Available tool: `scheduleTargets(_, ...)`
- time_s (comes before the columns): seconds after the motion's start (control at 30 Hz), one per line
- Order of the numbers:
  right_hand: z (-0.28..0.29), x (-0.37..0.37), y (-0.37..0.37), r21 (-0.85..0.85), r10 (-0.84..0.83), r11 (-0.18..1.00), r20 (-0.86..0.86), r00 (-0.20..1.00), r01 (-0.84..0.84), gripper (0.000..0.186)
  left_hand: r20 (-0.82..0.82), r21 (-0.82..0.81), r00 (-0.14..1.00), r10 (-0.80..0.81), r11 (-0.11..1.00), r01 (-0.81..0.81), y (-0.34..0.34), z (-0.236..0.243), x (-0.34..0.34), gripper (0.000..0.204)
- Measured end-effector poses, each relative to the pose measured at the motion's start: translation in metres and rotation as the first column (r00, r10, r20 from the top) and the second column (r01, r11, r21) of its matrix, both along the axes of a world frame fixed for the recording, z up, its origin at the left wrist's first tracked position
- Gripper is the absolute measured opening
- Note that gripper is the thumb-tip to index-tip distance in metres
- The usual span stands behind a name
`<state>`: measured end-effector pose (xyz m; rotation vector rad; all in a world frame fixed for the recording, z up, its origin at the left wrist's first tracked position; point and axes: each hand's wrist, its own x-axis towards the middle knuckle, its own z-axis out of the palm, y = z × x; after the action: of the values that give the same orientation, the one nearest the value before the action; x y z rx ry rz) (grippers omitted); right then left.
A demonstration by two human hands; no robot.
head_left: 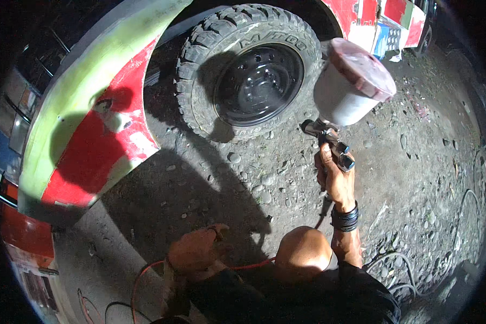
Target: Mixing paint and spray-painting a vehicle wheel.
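Nearest, a bare knee (305, 245) rose above dark clothing, an orange-red hose (248, 265) running to its left. The left hand (197, 249) hung low in shadow, fingers partly curled; whether its grip held anything could not be told. A grey hose (407, 264) looped over stony ground (415, 200) on the right. Farther forward, the right hand (339, 181), above a dark wristband (345, 218), had its grip closed around a gravity-feed spray gun (332, 135). The gun was up in the air, its white paint cup (337, 94) on top and tilted, the lid (364, 70) stained dark red. Beyond, on the left, stood a patchy red and pale green fender (100, 156), then a chunky off-road tyre (197, 102) on a black steel wheel (262, 83). Farthest, at upper right, was red, white and blue bodywork (394, 24). The step in hand looked to be holding the gun ready beside the vehicle, with no mist visible; the next move seemed to call for a steady wrist and a steadier cup
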<state>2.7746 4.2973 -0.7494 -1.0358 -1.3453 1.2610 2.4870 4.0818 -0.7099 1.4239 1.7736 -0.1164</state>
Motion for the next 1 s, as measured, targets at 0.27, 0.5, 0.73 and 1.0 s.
scheduleTargets(0.27,-0.032,-0.019,-0.014,0.059,-0.012,0.998,0.081,0.997,0.008,0.051,-0.044,0.171,0.978,-0.205,0.963,0.209,-0.008,-0.006,-0.002,0.061)
scheduleTargets(0.5,-0.040,-0.022,-0.029,-0.026,0.037,0.999,0.092,0.995,-0.035,0.056,-0.001,0.188,0.963,-0.270,0.946,0.265,-0.025,-0.035,-0.023,0.061)
scheduleTargets(0.73,-0.046,-0.015,-0.019,-0.029,0.046,0.998,-0.031,0.998,-0.047,0.051,-0.093,-0.039,0.996,-0.009,0.999,0.006,0.005,0.016,0.015,0.061)
scheduleTargets(1.0,-0.099,-0.022,-0.014,-0.089,-0.113,0.991,-0.093,0.989,0.105,0.041,-0.010,-0.075,0.998,0.060,0.995,-0.060,0.009,0.010,0.009,0.061)
